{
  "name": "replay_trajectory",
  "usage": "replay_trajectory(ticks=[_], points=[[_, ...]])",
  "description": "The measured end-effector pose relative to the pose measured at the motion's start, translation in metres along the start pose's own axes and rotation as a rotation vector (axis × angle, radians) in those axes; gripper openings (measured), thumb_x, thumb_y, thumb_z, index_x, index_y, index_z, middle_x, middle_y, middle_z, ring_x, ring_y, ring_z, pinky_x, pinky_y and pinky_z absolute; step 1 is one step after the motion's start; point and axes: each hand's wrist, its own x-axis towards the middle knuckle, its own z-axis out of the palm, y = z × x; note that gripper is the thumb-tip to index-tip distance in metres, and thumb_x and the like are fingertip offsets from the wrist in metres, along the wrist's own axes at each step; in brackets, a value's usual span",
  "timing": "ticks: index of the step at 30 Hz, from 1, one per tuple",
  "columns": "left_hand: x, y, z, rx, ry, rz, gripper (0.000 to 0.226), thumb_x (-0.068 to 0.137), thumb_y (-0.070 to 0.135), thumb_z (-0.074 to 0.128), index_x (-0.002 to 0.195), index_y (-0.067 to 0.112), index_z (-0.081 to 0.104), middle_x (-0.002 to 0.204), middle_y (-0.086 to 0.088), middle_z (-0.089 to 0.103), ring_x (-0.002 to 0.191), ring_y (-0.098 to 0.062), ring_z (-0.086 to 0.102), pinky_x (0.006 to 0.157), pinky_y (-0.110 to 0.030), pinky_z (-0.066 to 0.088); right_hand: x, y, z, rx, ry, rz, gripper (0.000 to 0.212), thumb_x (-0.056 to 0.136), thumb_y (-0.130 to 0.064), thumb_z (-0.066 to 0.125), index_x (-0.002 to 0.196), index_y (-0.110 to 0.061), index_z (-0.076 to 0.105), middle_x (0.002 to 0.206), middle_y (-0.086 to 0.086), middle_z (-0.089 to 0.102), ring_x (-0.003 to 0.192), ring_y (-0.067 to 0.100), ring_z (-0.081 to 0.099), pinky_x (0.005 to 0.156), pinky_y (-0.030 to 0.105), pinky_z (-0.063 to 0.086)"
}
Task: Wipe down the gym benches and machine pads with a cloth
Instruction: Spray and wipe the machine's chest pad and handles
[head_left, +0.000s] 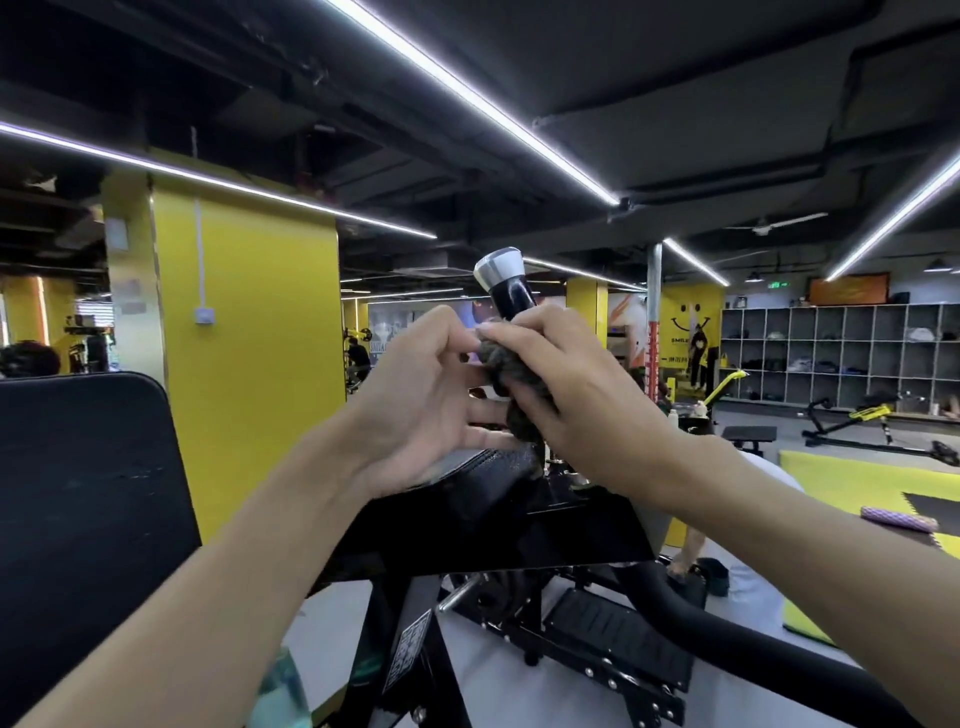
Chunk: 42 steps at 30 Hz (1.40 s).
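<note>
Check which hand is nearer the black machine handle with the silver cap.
Right. The right hand curls round the handle through the grey cloth, just below the cap. The left hand is open beside it, fingertips at the cloth.

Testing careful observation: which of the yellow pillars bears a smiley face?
The farthest pillar, beside the cubby shelves; the nearest carries only a wall switch, the middle one looks plain.

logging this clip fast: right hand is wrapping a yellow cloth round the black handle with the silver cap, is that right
Not quite: the cloth is dark grey, not yellow. The head view shows the right hand wrapping it round the black handle with the silver cap, as you said.
</note>
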Motion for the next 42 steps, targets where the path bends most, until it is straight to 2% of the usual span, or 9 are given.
replay_trajectory(ticks=[5,8,12,18,22,26,31,36,42], points=[[0.028,0.019,-0.005,0.558,0.570,0.266,0.023,0.099,0.016,0.043,0.119,0.025,0.052,0.105,0.000,0.055,0.091,-0.019,0.066,0.077,-0.039,0.058,0.023,0.008,-0.013,0.283,0.331,0.316,0.025,0.096,-0.004,0.054,0.119,-0.010,0.048,0.096,-0.001,0.062,0.085,0.007,0.058,0.074,0.009,0.044],[0.052,0.028,-0.003,0.711,0.475,0.334,0.035,0.102,0.017,0.038,0.133,0.024,0.054,0.126,-0.003,0.055,0.110,-0.018,0.058,0.094,-0.043,0.052,0.042,0.006,-0.005,0.259,0.315,0.321,0.018,0.099,-0.019,0.048,0.114,-0.015,0.058,0.102,-0.003,0.063,0.095,0.010,0.058,0.088,0.027,0.048],[0.066,0.025,0.006,0.678,0.441,0.359,0.034,0.102,0.011,0.035,0.114,0.010,0.066,0.112,-0.008,0.067,0.104,-0.019,0.062,0.088,-0.036,0.052,0.035,0.004,0.014,-0.029,0.083,0.272,0.048,0.092,-0.026,0.055,0.138,-0.017,0.046,0.131,0.007,0.045,0.114,0.028,0.046,0.097,0.042,0.044],[0.076,0.013,0.002,0.695,0.519,0.392,0.033,0.104,0.018,0.037,0.129,0.021,0.058,0.101,0.007,0.062,0.080,0.000,0.057,0.073,-0.027,0.049,0.040,0.020,-0.010,0.252,0.338,0.553,0.031,0.089,-0.005,0.055,0.117,-0.014,0.066,0.107,-0.004,0.061,0.091,-0.002,0.053,0.084,0.006,0.039],[0.079,0.006,-0.001,0.767,0.516,0.470,0.030,0.106,0.014,0.035,0.129,0.020,0.055,0.077,0.012,0.053,0.048,0.001,0.044,0.047,-0.013,0.036,0.041,0.027,-0.015,0.699,0.022,0.637,0.035,0.093,0.001,0.043,0.111,-0.010,0.071,0.084,-0.006,0.071,0.072,0.000,0.064,0.065,0.017,0.050],[0.081,0.002,-0.005,0.800,0.515,0.487,0.029,0.107,0.015,0.035,0.129,0.021,0.053,0.073,0.015,0.046,0.046,0.001,0.043,0.048,-0.013,0.032,0.017,0.039,-0.027,0.794,-0.146,0.667,0.035,0.098,-0.001,0.043,0.118,-0.013,0.069,0.097,0.009,0.075,0.088,0.020,0.072,0.077,0.030,0.060],[0.081,-0.001,-0.005,0.799,0.500,0.503,0.031,0.108,0.013,0.034,0.134,0.017,0.051,0.075,0.012,0.044,0.046,0.004,0.045,0.047,-0.011,0.033,-0.009,0.044,-0.042,0.619,-0.455,0.739,0.032,0.098,0.001,0.044,0.113,-0.010,0.070,0.060,-0.007,0.066,0.045,-0.001,0.053,0.045,0.010,0.040],[0.083,-0.005,-0.006,0.812,0.501,0.555,0.029,0.108,0.013,0.035,0.132,0.016,0.051,0.085,0.015,0.045,0.060,0.009,0.048,0.057,-0.009,0.035,0.025,0.038,-0.023,0.751,-0.029,0.741,0.037,0.093,-0.002,0.044,0.105,-0.023,0.072,0.084,-0.004,0.072,0.077,0.010,0.067,0.066,0.025,0.056],[0.089,-0.012,-0.009,0.829,0.510,0.585,0.030,0.108,0.014,0.033,0.133,0.017,0.048,0.105,0.004,0.051,0.083,-0.004,0.046,0.072,-0.014,0.035,0.014,0.024,-0.016,0.667,-0.036,0.723,0.031,0.093,-0.001,0.044,0.101,-0.013,0.072,0.087,0.011,0.074,0.072,0.018,0.070,0.070,0.037,0.060]])
